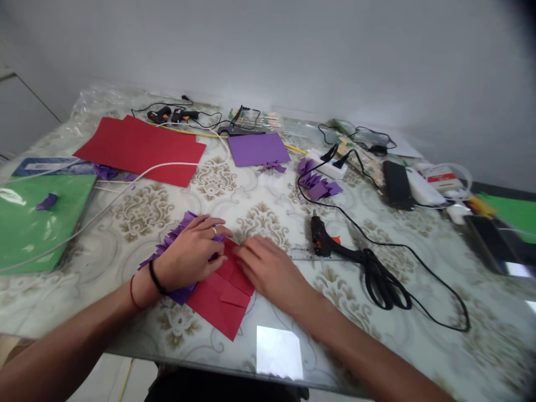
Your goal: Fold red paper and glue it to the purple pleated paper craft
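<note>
Two hands of mine rest on the folded red paper (pixel 221 298), which lies at the near edge of the table (pixel 419 335) and serves as my landmark. My left hand (pixel 188 254) lies flat with fingers together, palm down on the pleated purple paper (pixel 167 245) that sits touching the red paper's left side and partly over it; pressing down that way looks meant to keep the pleats from springing open. My right hand (pixel 268 268) rests on the red paper's right edge, fingers extended and close together, fingertips pushing along a fold, probably to sharpen the crease.

Right of the red paper, near but apart, lies a black glue gun (pixel 322 243) with its cord (pixel 389 285) coiled further right, seemingly kept within easy reach. Beyond the red paper, well apart, sit a purple sheet (pixel 257 148) and a heap of pleated purple pieces (pixel 316 181). Far beyond and left lies a large red sheet (pixel 140 148); to the far left, a green sheet (pixel 37 223).
</note>
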### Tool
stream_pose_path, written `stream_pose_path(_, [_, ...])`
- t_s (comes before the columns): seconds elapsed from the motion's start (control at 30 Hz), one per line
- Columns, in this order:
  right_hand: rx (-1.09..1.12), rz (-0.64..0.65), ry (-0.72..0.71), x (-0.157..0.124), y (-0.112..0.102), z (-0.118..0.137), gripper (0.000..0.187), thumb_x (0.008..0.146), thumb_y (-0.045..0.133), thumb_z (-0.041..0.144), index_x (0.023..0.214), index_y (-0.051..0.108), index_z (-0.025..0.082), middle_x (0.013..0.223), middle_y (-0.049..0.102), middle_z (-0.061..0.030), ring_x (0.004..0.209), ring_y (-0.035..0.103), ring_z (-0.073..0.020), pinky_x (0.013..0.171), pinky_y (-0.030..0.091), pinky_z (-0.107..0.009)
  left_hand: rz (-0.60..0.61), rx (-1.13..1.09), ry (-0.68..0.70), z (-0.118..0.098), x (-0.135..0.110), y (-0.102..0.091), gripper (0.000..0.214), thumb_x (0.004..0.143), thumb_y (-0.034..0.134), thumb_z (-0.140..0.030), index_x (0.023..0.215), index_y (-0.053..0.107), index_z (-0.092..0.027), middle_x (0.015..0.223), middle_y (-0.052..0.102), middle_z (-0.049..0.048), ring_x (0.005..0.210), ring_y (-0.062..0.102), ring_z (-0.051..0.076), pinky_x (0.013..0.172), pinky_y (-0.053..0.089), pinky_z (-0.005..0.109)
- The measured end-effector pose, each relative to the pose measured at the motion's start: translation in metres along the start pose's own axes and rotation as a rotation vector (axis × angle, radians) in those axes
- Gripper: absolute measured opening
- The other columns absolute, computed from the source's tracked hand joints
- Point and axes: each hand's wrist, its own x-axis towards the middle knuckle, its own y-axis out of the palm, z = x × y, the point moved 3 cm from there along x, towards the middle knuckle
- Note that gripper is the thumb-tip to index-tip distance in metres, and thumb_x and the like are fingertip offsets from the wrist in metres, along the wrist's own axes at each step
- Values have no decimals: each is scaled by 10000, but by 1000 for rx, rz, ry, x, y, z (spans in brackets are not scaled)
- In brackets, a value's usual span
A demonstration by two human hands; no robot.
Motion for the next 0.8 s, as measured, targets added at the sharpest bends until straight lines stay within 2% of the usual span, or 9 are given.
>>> stream_pose_path(0.07, [-75,-50,-173,-10,6,6,275,1042,552,114,1277,690,152,1168,734,-120,1078,659,-270,966,554,-417,8,0,-15,0,0,1,154,942,613,-107,911,723,-209,1277,752,46,1345,607,301,1212,430,561])
stream_pose_path(0.13, [-131,-85,-230,-17,12,8,347,1020,565,87,1351,665,113,1229,732,-133,1091,659,-277,972,574,-421,15,-6,-20,0,0,3,168,921,623,-105,1015,719,-206,1288,743,61,1347,600,308,1218,423,566])
stream_pose_path(0.23, [-157,-99,-237,-23,15,7,423,984,545,37,1393,649,75,1291,724,-150,1125,661,-285,993,593,-428,19,-37,-60,1,0,5,224,920,629,-124,1115,702,-208,1313,729,67,1380,572,316,1257,363,583])
stream_pose_path(0.3, [-150,-113,-242,-25,15,5,444,963,522,16,1382,660,65,1303,726,-157,1137,667,-288,1003,605,-434,17,-67,-98,3,1,6,206,932,626,-137,1109,701,-214,1314,729,63,1375,580,300,1274,337,575])
stream_pose_path(0.4, [-120,-136,-248,-29,14,3,462,932,503,-6,1354,681,49,1317,729,-161,1173,674,-299,1031,611,-442,13,-104,-133,5,3,5,146,946,620,-156,1053,703,-212,1321,727,72,1308,631,268,1251,370,553])
stream_pose_path(0.53, [-86,-156,-241,-34,15,1,472,914,487,-17,1336,691,41,1337,729,-163,1213,676,-309,1055,611,-440,16,-146,-150,7,3,3,173,967,585,-163,1061,720,-217,1367,702,76,1312,628,253,1240,399,527])
stream_pose_path(0.7, [-78,-151,-231,-36,15,1,522,892,453,-39,1353,678,58,1367,718,-151,1250,658,-301,1067,600,-435,10,-118,-133,5,2,4,269,903,583,-87,1119,697,-199,1377,667,95,1366,573,291,1271,352,575])
stream_pose_path(0.8, [-98,-114,-224,-33,15,3,539,877,465,-42,1373,659,42,1361,710,-171,1241,643,-322,1035,601,-468,-12,-93,-173,4,2,6,304,884,595,-103,1174,651,-173,1377,628,134,1336,574,318,1259,361,604])
